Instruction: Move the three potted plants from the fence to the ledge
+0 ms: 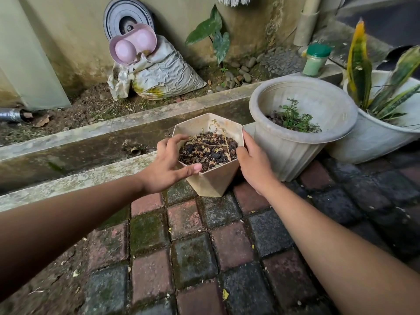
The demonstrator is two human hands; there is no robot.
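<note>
Both hands bracket one item. My left hand [169,165]: fingers spread wide, thumb lying along the near rim, fingertips curled over the far-left rim edge; not yet clamped. My right hand [253,161]: palm flat against the right wall, fingers wrapped behind it, thumb at the rim.

Item: hexagonal pot [211,178], cream, tapering to a narrow base, filled with dark soil and dry stems, one thin sprig standing. Position: upright on the brick paving [204,258], against the near concrete ledge [75,180] of a drain channel, directly between my palms. Whether it is resting or just lifted, I cannot tell.

Neighbours: round grey pot [302,126] with a small green plant, just beside on the right; white pot with snake plant [372,133] beyond that.

Handling note, my judgement: the left hand should drop from the rim to the wall, opposite the right palm, so the squeeze is even. The taper invites slipping, so grip high under the rim, keep it level, and clear the grey pot's lip.
</note>
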